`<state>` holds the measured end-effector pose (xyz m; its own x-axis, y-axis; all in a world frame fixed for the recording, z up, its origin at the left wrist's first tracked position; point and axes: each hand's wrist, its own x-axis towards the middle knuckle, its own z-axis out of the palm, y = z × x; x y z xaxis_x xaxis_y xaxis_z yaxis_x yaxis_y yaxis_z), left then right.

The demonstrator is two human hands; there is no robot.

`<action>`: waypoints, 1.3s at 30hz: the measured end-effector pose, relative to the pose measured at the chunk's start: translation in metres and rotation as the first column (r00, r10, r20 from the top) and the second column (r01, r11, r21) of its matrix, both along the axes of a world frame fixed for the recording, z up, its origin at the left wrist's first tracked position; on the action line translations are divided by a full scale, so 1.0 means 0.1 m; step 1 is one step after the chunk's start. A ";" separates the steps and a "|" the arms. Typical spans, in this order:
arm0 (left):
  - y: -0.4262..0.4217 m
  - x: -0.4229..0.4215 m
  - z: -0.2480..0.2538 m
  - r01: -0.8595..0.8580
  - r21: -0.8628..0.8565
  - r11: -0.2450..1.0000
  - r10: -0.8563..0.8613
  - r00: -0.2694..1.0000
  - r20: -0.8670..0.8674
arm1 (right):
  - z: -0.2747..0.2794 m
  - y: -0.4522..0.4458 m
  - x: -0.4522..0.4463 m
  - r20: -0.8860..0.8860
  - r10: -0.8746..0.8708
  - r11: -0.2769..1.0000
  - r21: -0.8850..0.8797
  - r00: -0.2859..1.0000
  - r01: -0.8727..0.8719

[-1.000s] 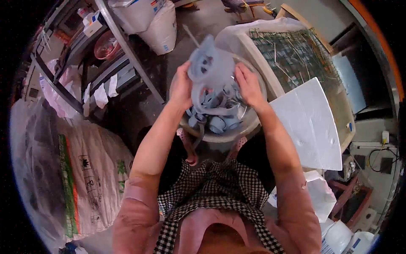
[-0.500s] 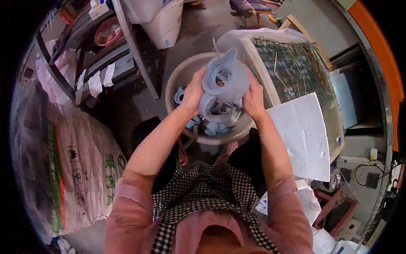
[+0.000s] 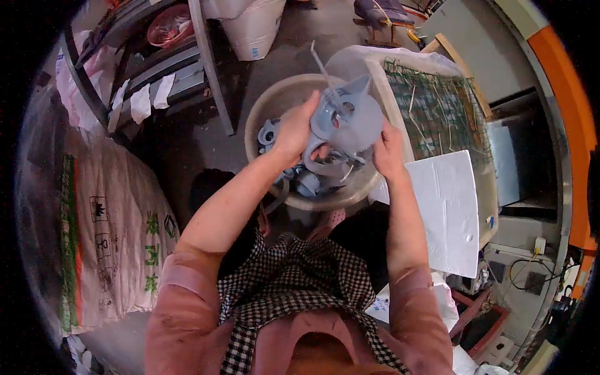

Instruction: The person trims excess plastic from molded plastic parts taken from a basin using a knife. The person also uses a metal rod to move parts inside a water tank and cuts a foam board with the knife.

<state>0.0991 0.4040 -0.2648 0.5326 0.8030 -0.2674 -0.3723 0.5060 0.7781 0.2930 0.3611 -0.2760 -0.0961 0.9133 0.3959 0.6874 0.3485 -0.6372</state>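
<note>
A grey-blue plastic moulding [image 3: 362, 122], with a pointed lip and a round opening, is held between my two hands above a round tub [image 3: 252, 115]. A thin plastic sprue [image 3: 321, 65] sticks up from it. My left hand [image 3: 296, 132] grips its left side, some fingers hidden behind it and a fingertip showing through the lower loop. Closed on its right edge is my right hand [image 3: 389, 149]. Below, smaller grey plastic pieces [image 3: 307, 182] lie in the tub.
To the right stand a pale bin with green netting [image 3: 431, 115] and a white foam sheet [image 3: 440, 212]. A large woven sack [image 3: 115, 231] is at the left, near a metal rack [image 3: 215, 75]. A white sack [image 3: 253, 34] and a low stool [image 3: 378, 15] are farther back.
The moulding has been turned and tilted in my hands, and it has shifted slightly right. Its sprue now stands out more to the upper left. The camera view has shifted a little.
</note>
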 end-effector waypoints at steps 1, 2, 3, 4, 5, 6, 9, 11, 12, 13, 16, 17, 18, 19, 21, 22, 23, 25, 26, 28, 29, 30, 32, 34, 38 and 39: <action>-0.01 -0.01 0.02 0.002 0.017 1.000 -0.002 1.000 -0.019 | 0.02 0.00 -0.01 -0.105 -0.086 0.995 0.039 0.991 0.090; -0.02 -0.01 0.04 0.003 0.033 0.999 -0.002 0.999 -0.036 | -0.02 0.00 0.00 -0.097 -0.081 0.996 0.039 0.992 0.085; -0.03 -0.01 0.07 -0.002 0.031 1.000 0.003 1.000 -0.028 | -0.10 0.00 -0.01 -0.059 -0.053 0.997 0.054 0.997 0.056; -0.04 -0.01 0.10 0.031 0.062 0.998 -0.027 0.997 -0.075 | -0.15 -0.02 -0.03 -0.022 -0.026 0.997 0.068 0.999 0.028; -0.04 -0.01 0.12 0.066 0.093 0.993 -0.054 0.991 -0.125 | -0.05 -0.03 -0.11 -0.051 -0.011 0.994 0.108 0.999 0.017; -0.04 0.02 0.08 0.062 0.092 0.994 -0.050 0.991 -0.121 | -0.01 -0.02 -0.11 -0.048 -0.008 0.994 0.106 0.999 0.013; -0.05 0.09 -0.04 -0.039 0.199 0.979 0.069 0.987 -0.147 | -0.01 -0.01 -0.14 0.115 -0.026 0.990 0.140 0.993 0.010; -0.08 0.07 -0.05 0.110 0.043 0.993 -0.110 0.994 -0.011 | -0.08 -0.01 -0.16 0.230 -0.145 0.964 0.253 0.962 0.084; -0.08 0.06 -0.02 0.110 0.042 0.993 -0.110 0.994 -0.010 | -0.06 -0.01 -0.15 0.231 -0.144 0.964 0.252 0.962 0.084; -0.07 0.04 0.03 0.113 0.055 0.992 -0.112 0.994 -0.015 | -0.04 0.00 -0.13 0.303 -0.136 0.961 0.274 0.943 0.050; -0.05 0.04 0.04 0.100 0.068 0.993 -0.099 0.995 -0.021 | -0.06 -0.04 -0.16 0.444 -0.146 0.953 0.303 0.884 0.006; -0.05 0.05 0.02 0.086 0.067 0.994 -0.084 0.996 -0.021 | -0.08 -0.05 -0.18 0.513 -0.164 0.950 0.311 0.843 -0.004; -0.05 0.06 0.01 0.084 0.060 0.995 -0.084 0.996 -0.017 | -0.11 -0.04 -0.19 0.517 -0.160 0.952 0.305 0.841 -0.006; -0.06 0.08 0.01 0.031 0.101 0.994 -0.026 0.999 -0.048 | -0.15 -0.02 -0.19 0.362 -0.084 0.976 0.218 0.928 0.003; -0.01 0.10 -0.06 -0.026 0.148 0.989 0.037 0.996 -0.077 | -0.23 0.01 -0.18 0.186 -0.018 0.991 0.134 0.982 -0.008; 0.04 0.13 -0.19 -0.054 0.253 0.966 0.089 0.988 -0.128 | -0.29 0.01 -0.16 0.184 -0.019 0.991 0.135 0.983 -0.006; 0.03 0.13 -0.17 -0.065 0.302 0.951 0.115 0.982 -0.150 | -0.29 0.00 -0.18 0.181 -0.021 0.991 0.134 0.983 -0.004; 0.00 0.13 -0.09 -0.030 0.222 0.974 0.069 0.983 -0.169 | -0.25 -0.02 -0.17 0.257 -0.076 0.986 0.162 0.963 0.035; 0.00 0.14 -0.02 0.017 0.095 0.995 -0.002 0.988 -0.157 | -0.20 -0.01 -0.18 0.329 -0.134 0.977 0.200 0.935 0.069; 0.01 0.15 -0.04 0.034 0.077 0.996 -0.025 0.993 -0.116 | -0.16 0.02 -0.23 0.117 -0.152 0.980 0.144 0.981 0.134; 0.02 0.16 -0.06 0.052 0.058 0.997 -0.048 0.996 -0.076 | -0.16 0.03 -0.25 -0.099 -0.179 0.980 0.071 0.979 0.187; 0.03 0.17 -0.11 0.053 0.057 0.997 -0.049 0.996 -0.076 | -0.20 0.04 -0.22 -0.100 -0.180 0.980 0.070 0.979 0.188; 0.06 0.17 -0.17 0.030 0.125 0.992 -0.021 0.997 -0.073 | -0.34 0.06 -0.12 0.327 -0.109 0.984 0.168 0.939 0.056; 0.09 0.16 -0.14 0.029 0.139 0.990 -0.013 0.993 -0.116 | -0.46 0.08 -0.03 0.286 -0.087 0.994 0.085 0.954 0.065; 0.11 0.22 -0.29 -0.016 0.261 0.965 0.064 0.982 -0.177 | -0.33 0.03 0.09 0.057 0.082 0.959 -0.276 0.995 -0.063; 0.12 0.26 -0.35 -0.026 0.294 0.956 0.083 0.979 -0.185 | -0.22 -0.10 0.05 -0.034 0.049 0.936 -0.348 0.998 -0.058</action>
